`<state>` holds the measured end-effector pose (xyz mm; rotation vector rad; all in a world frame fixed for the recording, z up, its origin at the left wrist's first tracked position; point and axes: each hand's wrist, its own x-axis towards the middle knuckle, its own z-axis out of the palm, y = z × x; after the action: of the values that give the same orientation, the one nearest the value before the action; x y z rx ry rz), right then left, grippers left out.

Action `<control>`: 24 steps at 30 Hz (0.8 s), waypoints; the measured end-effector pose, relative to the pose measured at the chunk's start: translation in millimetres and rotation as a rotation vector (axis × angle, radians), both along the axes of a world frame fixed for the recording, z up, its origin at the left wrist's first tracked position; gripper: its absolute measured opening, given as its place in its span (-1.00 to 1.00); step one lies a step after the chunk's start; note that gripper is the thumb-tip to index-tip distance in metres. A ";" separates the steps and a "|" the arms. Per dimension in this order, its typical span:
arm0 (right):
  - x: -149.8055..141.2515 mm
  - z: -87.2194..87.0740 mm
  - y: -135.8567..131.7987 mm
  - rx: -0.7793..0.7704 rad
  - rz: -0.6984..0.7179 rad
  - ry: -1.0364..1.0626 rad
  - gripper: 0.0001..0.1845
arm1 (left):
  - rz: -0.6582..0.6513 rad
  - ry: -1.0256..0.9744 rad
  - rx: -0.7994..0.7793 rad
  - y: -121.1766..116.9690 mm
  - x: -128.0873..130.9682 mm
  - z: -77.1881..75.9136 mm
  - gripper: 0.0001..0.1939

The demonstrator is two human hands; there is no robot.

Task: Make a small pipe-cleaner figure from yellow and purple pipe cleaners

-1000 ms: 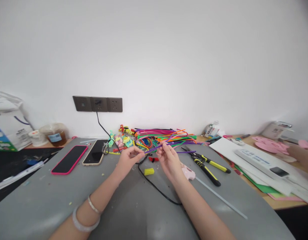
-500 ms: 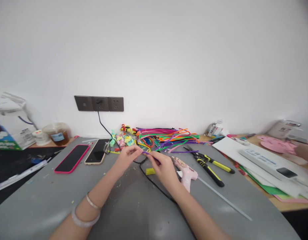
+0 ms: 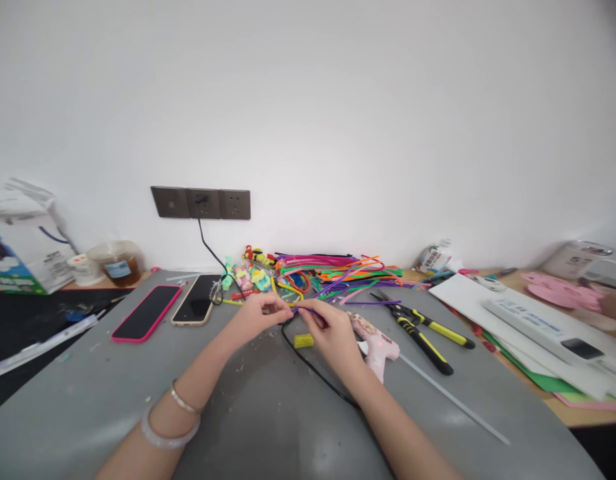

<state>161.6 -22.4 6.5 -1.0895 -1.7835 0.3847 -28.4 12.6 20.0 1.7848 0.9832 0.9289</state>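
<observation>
The pink-edged phone (image 3: 147, 313) lay on the table (image 3: 78, 400), left of the working zone. The left hand (image 3: 264, 313) had a narrow grip, pinching a purple pipe cleaner (image 3: 295, 310). The pipe cleaner was between the 2 hands, above the table; the fingers hid much of it. An uneven pinch could cause it to slip or kink. The yellow piece (image 3: 303, 341) lay near the right hand (image 3: 331, 333); a lowered wrist could displace it. The black cord (image 3: 318, 373) passed toward the right forearm and could snag on it. The right grip was also narrow, pinching the pipe cleaner. The glue gun (image 3: 381, 348) lay just beside the right wrist; if hot, which could not be told, contact could burn.
</observation>
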 end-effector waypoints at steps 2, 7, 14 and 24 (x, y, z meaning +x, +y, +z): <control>-0.5 0.0 -0.4 -0.021 -0.009 0.004 -0.86 | 0.003 0.004 -0.005 -1.2 0.8 1.5 -0.70; -5.5 -2.1 -0.2 -0.104 0.068 0.191 -0.80 | 0.029 -0.085 0.022 -2.5 4.5 2.8 -0.64; -24.2 -7.3 -0.5 -0.386 0.353 0.553 -0.64 | 0.198 -0.384 -0.080 -11.8 23.0 -3.4 -0.63; -8.5 -6.6 5.1 -0.296 0.203 0.472 -0.75 | 0.250 -0.415 -0.176 -7.8 18.1 -4.2 -0.62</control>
<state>153.1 -17.3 -0.2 -0.9198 -1.4407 0.9712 -10.3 4.8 15.8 1.2718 0.9924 1.2657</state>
